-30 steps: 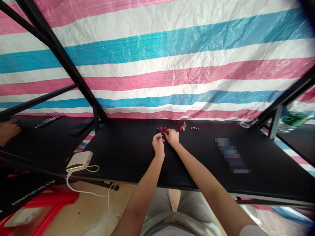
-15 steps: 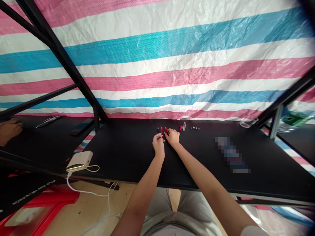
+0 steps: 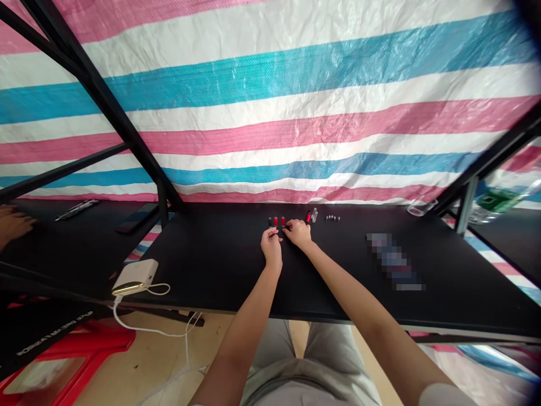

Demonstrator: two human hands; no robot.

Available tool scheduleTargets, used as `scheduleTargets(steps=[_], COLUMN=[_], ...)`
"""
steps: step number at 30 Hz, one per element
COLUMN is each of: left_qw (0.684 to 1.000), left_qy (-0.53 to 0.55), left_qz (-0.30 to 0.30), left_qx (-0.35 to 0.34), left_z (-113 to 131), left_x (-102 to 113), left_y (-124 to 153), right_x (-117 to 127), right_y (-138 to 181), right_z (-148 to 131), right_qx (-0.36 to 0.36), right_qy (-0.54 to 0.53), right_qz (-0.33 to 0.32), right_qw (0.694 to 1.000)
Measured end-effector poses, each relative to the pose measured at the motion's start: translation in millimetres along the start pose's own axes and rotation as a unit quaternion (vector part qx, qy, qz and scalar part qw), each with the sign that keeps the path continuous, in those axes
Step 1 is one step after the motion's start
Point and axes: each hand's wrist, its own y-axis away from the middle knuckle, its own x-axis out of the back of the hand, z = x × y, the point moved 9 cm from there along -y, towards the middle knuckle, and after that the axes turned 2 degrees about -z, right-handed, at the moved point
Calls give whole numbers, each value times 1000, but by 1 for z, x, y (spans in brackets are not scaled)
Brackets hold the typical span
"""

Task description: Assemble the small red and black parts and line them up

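My left hand (image 3: pixel 271 245) and my right hand (image 3: pixel 298 233) meet at the far middle of the black table (image 3: pixel 220 265). Both have their fingers curled together around a small dark piece that I cannot make out. Just beyond the fingertips stand three small upright pieces (image 3: pixel 276 221), one black and two red. To the right lie a red piece (image 3: pixel 308 216), a clear piece (image 3: pixel 314 215) and a short row of tiny dark parts (image 3: pixel 332 217).
A white power bank (image 3: pixel 135 276) with a dangling cable sits at the table's near left corner. A blurred-out object (image 3: pixel 395 261) lies at right. Another person's hand (image 3: pixel 14 225) rests on the neighbouring table at left. A striped tarp hangs behind. Black frame bars slant overhead.
The view has shifted slightly; both hands stay together at the same spot by the upright pieces. The other person's hand at left has drawn a little toward the edge.
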Motion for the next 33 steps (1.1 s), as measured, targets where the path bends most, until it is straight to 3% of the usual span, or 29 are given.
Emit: scheduleTargets(steps=[3, 6, 8, 11, 14, 17, 22, 26, 33], left_qw=[999, 988, 962, 897, 832, 782, 725, 719, 763], left_qy=[-22, -80, -144, -271, -396, -483, -558, -568, -531], left_qz=[-21, -110, -192, -272, -293, -293, -296, -278, -234], left_qx=[-24, -72, -127, -218, -256, -264, -276, -287, -285], left_z=[4, 10, 14, 18, 16, 15, 12, 13, 19], left_x=[-4, -24, -45, -77, -102, -122, -144, -154, -159], left_y=[3, 14, 27, 47, 50, 43, 30, 24, 13], right_x=[10, 30, 44, 57, 61, 60, 60, 61, 46], right_y=[6, 19, 30, 44, 52, 53, 51, 50, 41], right_z=[12, 30, 45, 70, 89, 97, 98, 96, 93], right_qx=[23, 54, 62, 42, 1, -27, -22, 6, -9], right_qy=[-33, -91, -119, -180, -229, -245, -235, -208, -136], right_qz=[-3, 67, 133, 208, 247, 245, 256, 272, 214], right_qw=[999, 992, 982, 960, 942, 938, 938, 940, 967])
